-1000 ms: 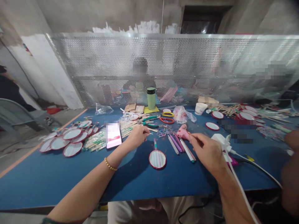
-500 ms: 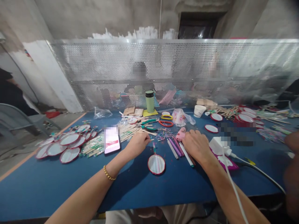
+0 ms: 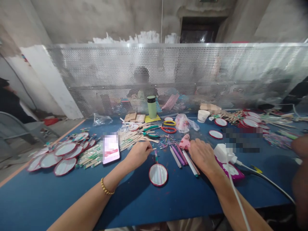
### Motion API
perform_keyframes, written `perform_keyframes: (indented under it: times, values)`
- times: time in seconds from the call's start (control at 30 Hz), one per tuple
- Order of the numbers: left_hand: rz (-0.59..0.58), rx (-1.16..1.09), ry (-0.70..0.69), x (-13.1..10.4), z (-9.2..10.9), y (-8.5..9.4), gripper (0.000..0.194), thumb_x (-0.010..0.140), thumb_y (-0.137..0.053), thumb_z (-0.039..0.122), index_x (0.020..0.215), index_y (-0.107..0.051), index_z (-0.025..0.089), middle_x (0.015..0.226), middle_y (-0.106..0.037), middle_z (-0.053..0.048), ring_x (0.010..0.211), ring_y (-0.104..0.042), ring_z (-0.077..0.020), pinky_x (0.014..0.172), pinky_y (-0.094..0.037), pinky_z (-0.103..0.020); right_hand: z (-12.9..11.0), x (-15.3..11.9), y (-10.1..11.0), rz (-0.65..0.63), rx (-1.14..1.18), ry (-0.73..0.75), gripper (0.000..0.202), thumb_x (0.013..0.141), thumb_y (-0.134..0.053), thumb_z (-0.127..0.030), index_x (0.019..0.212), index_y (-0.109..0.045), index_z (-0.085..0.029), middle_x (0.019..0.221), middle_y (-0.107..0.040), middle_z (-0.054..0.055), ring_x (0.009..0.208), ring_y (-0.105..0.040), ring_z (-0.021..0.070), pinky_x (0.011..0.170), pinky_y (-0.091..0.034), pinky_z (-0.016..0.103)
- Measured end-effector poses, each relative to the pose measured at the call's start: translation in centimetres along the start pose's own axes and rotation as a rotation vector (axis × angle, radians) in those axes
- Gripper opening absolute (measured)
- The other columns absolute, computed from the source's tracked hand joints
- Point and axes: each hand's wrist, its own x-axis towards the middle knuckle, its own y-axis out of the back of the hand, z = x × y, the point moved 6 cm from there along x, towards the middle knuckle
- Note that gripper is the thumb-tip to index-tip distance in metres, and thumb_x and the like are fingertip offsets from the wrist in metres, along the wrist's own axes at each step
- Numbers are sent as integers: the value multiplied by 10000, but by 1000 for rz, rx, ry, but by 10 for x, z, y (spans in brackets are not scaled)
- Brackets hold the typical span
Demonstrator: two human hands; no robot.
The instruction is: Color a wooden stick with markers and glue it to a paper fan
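Observation:
My left hand (image 3: 141, 154) is closed in a pinch on a thin pale stick (image 3: 154, 149), held just above the table. Close by lies a small round paddle (image 3: 158, 175) with a red rim, a striped white face and a short coloured handle pointing away from me. My right hand (image 3: 201, 151) is curled against a pink patterned tool (image 3: 185, 142). Most of that tool's right side is hidden by the fingers. Several marker pens (image 3: 176, 156), grey, purple and white, lie beside this hand, their ends towards me.
At left are a phone (image 3: 111, 149), a pile of red-rimmed discs (image 3: 65, 149) and bundled sticks (image 3: 90, 157). Pliers (image 3: 168, 129), a green bottle (image 3: 151, 107) and a paper cup (image 3: 202, 116) stand or lie farther back. A white cable (image 3: 232, 179) crosses my right forearm. A perforated metal screen (image 3: 108, 70) bounds the table.
The view has shifted slightly, so the table things sit lower and farther left. Both hands keep nearly the same pose; the paddle stays on the table.

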Motion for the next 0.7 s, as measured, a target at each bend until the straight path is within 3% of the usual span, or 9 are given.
perform_keyframes:
  times: [0.23, 0.47, 0.6, 0.7]
  values:
    - [3, -1, -22, 1, -3, -3, 175, 907, -559, 192, 803, -698, 172, 632, -652, -9, 603, -571, -160, 609, -366, -270, 2, -1, 0, 52, -11, 9, 205, 949, -488, -100, 956, -692, -116, 965, -700, 180, 968, -688, 300, 778, -465, 359]
    - [5, -4, -24, 2, -3, -3, 159, 894, -574, 191, 806, -705, 172, 634, -653, -11, 597, -569, -165, 608, -370, -274, 3, -13, 12, 175, -13, -17, 160, 955, -460, -119, 936, -618, -137, 934, -638, 155, 857, -664, 274, 711, -450, 331]
    - [10, -5, -22, 2, -2, -2, 146, 888, -575, 162, 806, -696, 175, 630, -648, -2, 591, -564, -154, 601, -357, -262, 8, -21, 17, 241, 161, 11, 121, 962, -484, -208, 928, -596, -179, 951, -603, 102, 762, -647, 217, 613, -431, 289]
    - [10, -16, -20, 1, -1, -2, 156, 889, -567, 154, 779, -676, 173, 615, -635, 4, 577, -551, -145, 581, -337, -256, 15, -22, 22, 331, 428, 102, 113, 947, -486, -252, 958, -591, -212, 949, -614, 73, 803, -646, 209, 670, -471, 293]
